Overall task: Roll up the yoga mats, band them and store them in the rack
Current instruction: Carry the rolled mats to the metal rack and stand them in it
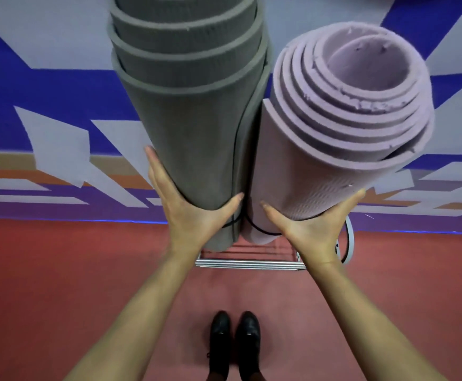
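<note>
Two rolled yoga mats stand upright side by side in a low metal rack (249, 263) on the floor. The grey mat (191, 127) is on the left, the lilac mat (320, 160) on the right. A thin black band (260, 231) circles the lower part of each roll. My left hand (188, 213) cups the grey roll from the near side, fingers straight up its left flank, thumb across the front. My right hand (309, 224) cups the lilac roll the same way, mirrored. The mats' bottoms are hidden behind my hands.
The rack stands on a red floor (59, 284) close to a wall painted with blue, grey, orange and purple shapes (45, 105). My two black shoes (235, 342) are just in front of the rack.
</note>
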`<act>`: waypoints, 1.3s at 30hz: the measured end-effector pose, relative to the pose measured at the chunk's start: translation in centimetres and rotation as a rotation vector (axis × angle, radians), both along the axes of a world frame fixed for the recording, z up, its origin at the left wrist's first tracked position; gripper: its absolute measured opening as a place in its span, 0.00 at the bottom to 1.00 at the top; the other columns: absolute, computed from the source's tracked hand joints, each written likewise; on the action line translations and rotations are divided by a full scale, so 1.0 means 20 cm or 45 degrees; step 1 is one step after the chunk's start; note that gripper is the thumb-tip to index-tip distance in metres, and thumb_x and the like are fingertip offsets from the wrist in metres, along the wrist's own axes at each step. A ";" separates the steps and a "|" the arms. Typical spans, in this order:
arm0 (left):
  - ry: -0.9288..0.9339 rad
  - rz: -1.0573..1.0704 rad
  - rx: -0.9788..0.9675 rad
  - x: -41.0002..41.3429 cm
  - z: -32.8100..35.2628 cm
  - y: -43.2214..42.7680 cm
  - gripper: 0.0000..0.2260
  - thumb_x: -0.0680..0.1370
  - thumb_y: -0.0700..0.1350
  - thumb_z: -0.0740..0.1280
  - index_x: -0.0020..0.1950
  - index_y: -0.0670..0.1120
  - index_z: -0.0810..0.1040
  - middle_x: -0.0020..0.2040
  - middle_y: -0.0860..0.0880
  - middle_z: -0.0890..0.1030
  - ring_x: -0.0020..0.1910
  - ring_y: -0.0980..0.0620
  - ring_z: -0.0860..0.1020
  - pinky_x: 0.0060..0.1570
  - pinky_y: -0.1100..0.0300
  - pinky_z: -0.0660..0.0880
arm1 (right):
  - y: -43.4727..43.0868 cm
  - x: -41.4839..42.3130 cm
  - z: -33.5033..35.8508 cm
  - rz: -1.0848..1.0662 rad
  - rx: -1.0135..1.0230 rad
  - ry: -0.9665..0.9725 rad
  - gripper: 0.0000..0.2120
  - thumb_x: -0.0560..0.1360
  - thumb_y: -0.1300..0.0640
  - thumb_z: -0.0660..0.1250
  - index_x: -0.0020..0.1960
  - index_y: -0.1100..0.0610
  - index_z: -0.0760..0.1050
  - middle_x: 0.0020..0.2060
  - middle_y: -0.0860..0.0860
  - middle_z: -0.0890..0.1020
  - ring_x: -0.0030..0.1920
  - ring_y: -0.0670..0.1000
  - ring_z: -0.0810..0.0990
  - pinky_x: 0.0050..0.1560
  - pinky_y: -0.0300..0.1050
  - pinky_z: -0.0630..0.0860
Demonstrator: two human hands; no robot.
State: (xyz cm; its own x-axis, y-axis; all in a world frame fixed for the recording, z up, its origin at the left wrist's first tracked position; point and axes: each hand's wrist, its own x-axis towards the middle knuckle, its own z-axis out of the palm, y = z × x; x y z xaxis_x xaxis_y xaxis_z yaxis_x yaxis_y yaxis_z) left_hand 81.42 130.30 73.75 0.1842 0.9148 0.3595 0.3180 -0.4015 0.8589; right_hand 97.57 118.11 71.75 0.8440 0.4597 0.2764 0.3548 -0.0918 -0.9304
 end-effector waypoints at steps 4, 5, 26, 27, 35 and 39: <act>-0.032 0.054 -0.073 -0.05 -0.07 -0.06 0.66 0.59 0.56 0.85 0.83 0.37 0.48 0.83 0.40 0.55 0.82 0.42 0.57 0.81 0.45 0.56 | -0.03 -0.07 0.00 0.018 -0.045 -0.048 0.64 0.57 0.41 0.87 0.75 0.69 0.55 0.73 0.63 0.66 0.75 0.60 0.69 0.76 0.59 0.66; -0.039 0.050 -0.075 -0.07 -0.10 -0.05 0.66 0.58 0.56 0.85 0.83 0.38 0.48 0.83 0.42 0.56 0.82 0.43 0.58 0.80 0.44 0.57 | -0.04 -0.08 0.00 0.029 -0.054 -0.045 0.63 0.56 0.41 0.87 0.75 0.70 0.55 0.72 0.63 0.66 0.74 0.61 0.69 0.75 0.59 0.67; 0.070 0.102 -0.382 -0.05 -0.44 0.00 0.72 0.55 0.54 0.89 0.83 0.59 0.41 0.84 0.49 0.57 0.81 0.54 0.61 0.79 0.47 0.64 | -0.02 -0.13 -0.39 0.125 -0.266 -0.056 0.68 0.57 0.47 0.89 0.80 0.68 0.49 0.77 0.60 0.65 0.78 0.57 0.68 0.75 0.57 0.68; 0.081 0.119 -0.376 -0.04 -0.43 -0.01 0.70 0.56 0.53 0.89 0.83 0.60 0.41 0.84 0.51 0.56 0.81 0.54 0.61 0.79 0.50 0.63 | -0.02 -0.14 -0.40 0.126 -0.293 -0.095 0.69 0.57 0.48 0.89 0.80 0.69 0.48 0.77 0.62 0.64 0.78 0.58 0.67 0.76 0.56 0.68; 0.278 0.149 -0.400 -0.07 -0.60 -0.04 0.68 0.56 0.51 0.89 0.83 0.59 0.45 0.81 0.49 0.59 0.77 0.51 0.64 0.75 0.49 0.66 | -0.02 -0.13 -0.50 0.203 -0.310 -0.161 0.69 0.65 0.38 0.82 0.82 0.63 0.37 0.80 0.65 0.59 0.81 0.55 0.61 0.79 0.45 0.62; 0.396 0.102 -0.385 -0.09 -0.70 -0.02 0.67 0.60 0.56 0.87 0.83 0.62 0.40 0.80 0.50 0.59 0.73 0.42 0.71 0.69 0.38 0.73 | -0.02 -0.09 -0.63 0.190 -0.320 -0.277 0.66 0.66 0.37 0.80 0.83 0.45 0.33 0.80 0.67 0.56 0.80 0.61 0.61 0.75 0.47 0.65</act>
State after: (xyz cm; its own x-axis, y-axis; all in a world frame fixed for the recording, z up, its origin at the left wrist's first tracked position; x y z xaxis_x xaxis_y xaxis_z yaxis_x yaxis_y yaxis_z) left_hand 79.68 129.95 59.69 0.1655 0.9861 0.0120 0.5998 -0.1103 0.7925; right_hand 95.86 117.74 59.21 0.6963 0.6498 0.3048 0.5688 -0.2407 -0.7864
